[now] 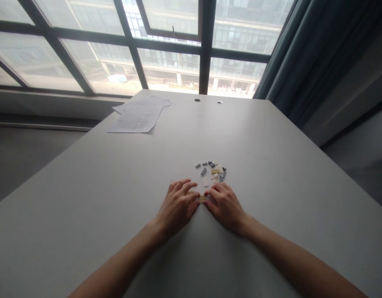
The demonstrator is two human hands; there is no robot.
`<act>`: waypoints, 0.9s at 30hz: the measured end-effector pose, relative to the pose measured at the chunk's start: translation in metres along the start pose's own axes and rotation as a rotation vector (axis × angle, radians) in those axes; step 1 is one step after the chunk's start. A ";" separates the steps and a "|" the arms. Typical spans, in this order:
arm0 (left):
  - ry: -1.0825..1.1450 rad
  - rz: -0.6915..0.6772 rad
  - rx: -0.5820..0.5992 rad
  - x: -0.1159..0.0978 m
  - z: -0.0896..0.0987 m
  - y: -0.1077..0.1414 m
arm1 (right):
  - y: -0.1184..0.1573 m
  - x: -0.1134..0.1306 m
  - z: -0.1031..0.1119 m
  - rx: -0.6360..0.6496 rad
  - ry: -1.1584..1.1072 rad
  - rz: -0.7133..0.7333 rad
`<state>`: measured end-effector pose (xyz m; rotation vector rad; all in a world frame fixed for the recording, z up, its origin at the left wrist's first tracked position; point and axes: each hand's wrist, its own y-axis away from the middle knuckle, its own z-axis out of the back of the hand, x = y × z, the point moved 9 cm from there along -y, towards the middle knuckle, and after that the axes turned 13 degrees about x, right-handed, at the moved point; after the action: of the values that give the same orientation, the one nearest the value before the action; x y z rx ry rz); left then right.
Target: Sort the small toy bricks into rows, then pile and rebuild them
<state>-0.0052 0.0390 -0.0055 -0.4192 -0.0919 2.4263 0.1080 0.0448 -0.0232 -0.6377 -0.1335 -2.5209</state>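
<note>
Between my two hands is a small tan building-block piece [201,199] with studs, low over the white table. My left hand [179,201] pinches its left end with thumb and forefinger, the other fingers loosely raised. At the right end, my right hand [224,203] grips it with curled fingers. My fingers cover both ends of the piece. Just beyond lie a flat white plate piece [205,181], a grey brick [204,171] and a loose pile of small bricks with a tan piece [215,171] among white, black and blue-grey ones.
The white table [94,194] narrows toward the window [175,66] at the far end. Printed paper sheets [136,118] lie at the back left. Two round cable holes, one a dark hole [197,100], sit near the far edge. A dark curtain [290,62] hangs at right.
</note>
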 end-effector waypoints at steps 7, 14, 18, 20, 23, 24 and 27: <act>0.024 0.051 0.000 0.005 -0.004 0.001 | 0.000 -0.001 0.000 -0.029 -0.016 -0.009; 0.055 0.028 -0.011 0.008 0.004 0.004 | 0.002 -0.001 -0.001 -0.025 -0.033 -0.013; 0.075 -0.003 0.056 0.021 0.003 0.011 | 0.002 -0.004 -0.001 -0.028 -0.053 -0.015; 0.086 -0.017 0.094 0.029 0.000 0.013 | 0.001 -0.005 -0.001 -0.025 -0.063 -0.011; 0.091 -0.031 0.149 0.037 -0.005 0.014 | 0.000 -0.006 -0.002 -0.022 -0.080 -0.004; 0.089 -0.033 0.167 0.039 -0.007 0.014 | 0.000 -0.006 -0.002 -0.022 -0.084 -0.003; 0.081 -0.034 0.211 0.041 -0.012 0.013 | 0.000 -0.006 -0.002 -0.015 -0.089 -0.002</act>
<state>-0.0390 0.0547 -0.0303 -0.4148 0.1896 2.3517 0.1114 0.0476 -0.0275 -0.7568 -0.1479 -2.4977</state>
